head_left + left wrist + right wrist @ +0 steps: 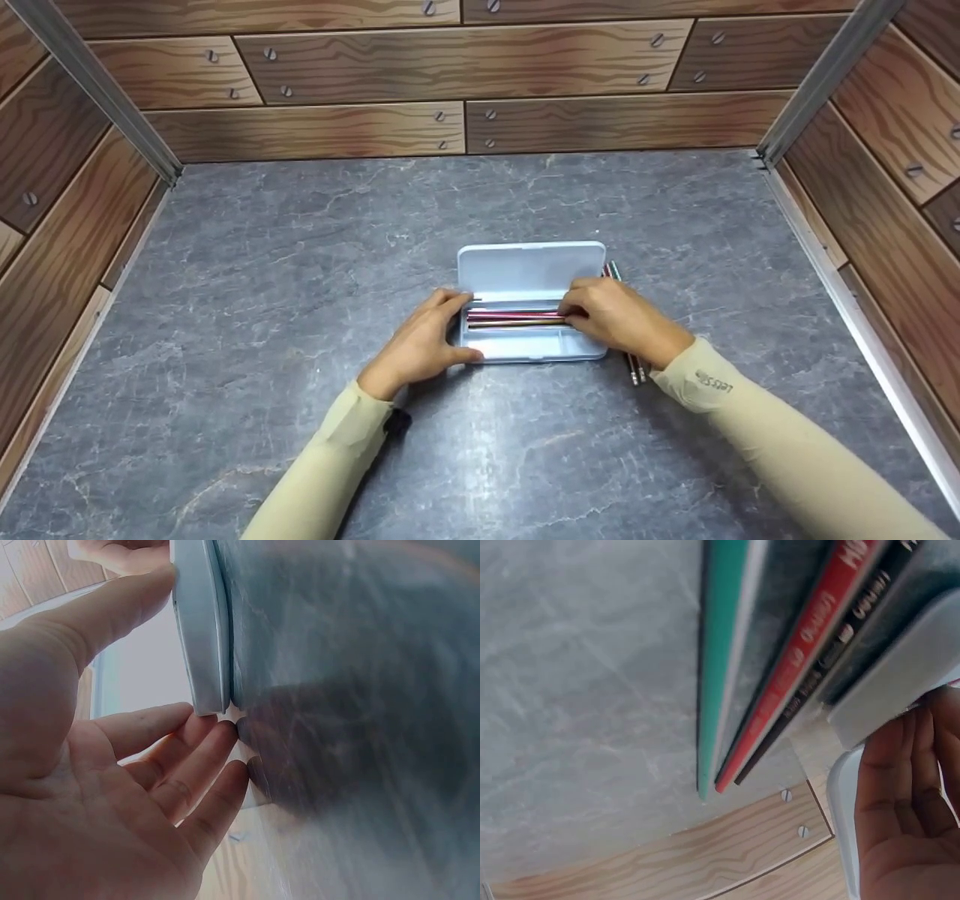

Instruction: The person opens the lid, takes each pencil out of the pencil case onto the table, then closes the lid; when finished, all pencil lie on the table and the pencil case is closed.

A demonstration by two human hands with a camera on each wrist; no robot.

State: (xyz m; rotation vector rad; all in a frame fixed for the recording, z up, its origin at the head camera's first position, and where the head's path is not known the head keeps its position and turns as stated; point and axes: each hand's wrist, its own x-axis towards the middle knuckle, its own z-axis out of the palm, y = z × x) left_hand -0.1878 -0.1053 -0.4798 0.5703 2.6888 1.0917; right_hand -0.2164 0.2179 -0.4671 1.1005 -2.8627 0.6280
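Observation:
An open pale plastic pencil case (531,268) lies on the table with its lid tilted back. Several pencils (510,318) lie lengthwise in its tray. At the case's left end, my left hand (420,343) holds it, thumb at the near corner and fingers at the far side; the left wrist view shows fingertips at the case's edge (204,637). My right hand (611,313) reaches over the right end, its fingertips pinching the pencils' right ends, which it partly hides.
Right of the case, partly under my right forearm, more pencils lie on the table: a green pencil (721,660), a red pencil (799,652) and a black pencil (829,660). Wood-patterned walls (360,67) border the grey marbled table (300,225).

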